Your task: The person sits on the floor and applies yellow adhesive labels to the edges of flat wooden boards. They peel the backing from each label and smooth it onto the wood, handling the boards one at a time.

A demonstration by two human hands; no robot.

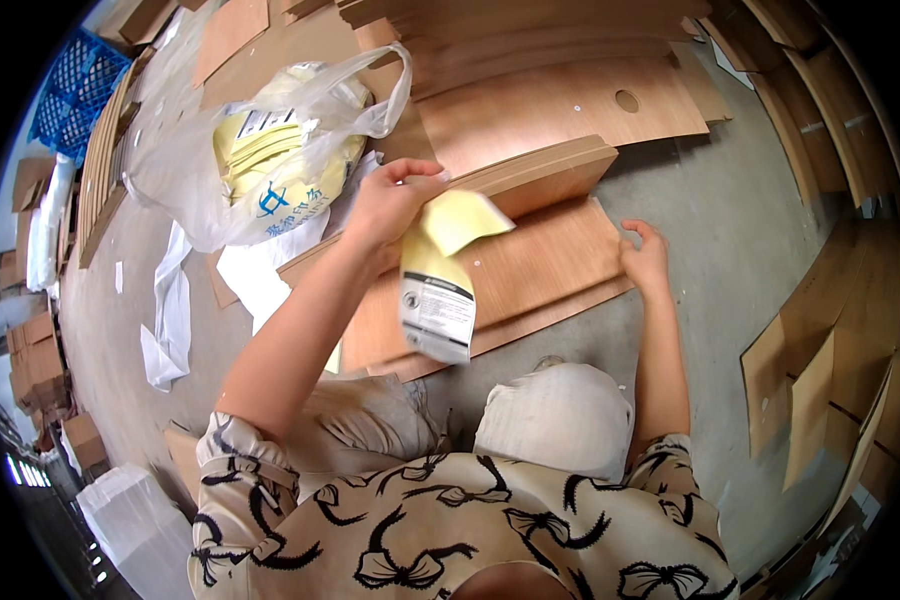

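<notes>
My left hand (pixel 390 205) is closed in a pinch above the wooden boards. From it hangs a yellow label sheet (pixel 462 222), its lower part curling down to show a white printed face with dark bands. My right hand (pixel 647 258) has its fingers curled at the right end of a wood-grain board (pixel 560 250), touching that edge. Behind this board, a stack of long boards (pixel 570 158) stands tilted. A clear plastic bag (pixel 185 205) with a bundle of yellow label sheets (pixel 260 160) inside lies to the left of my left hand.
Wide wood-grain panels (pixel 530 110), one with a round hole, lie beyond the boards. White paper scraps (pixel 170 310) are on the grey floor at left. Folded cardboard (pixel 815 380) stands along the right side. A blue plastic crate (pixel 78 90) is at the far left.
</notes>
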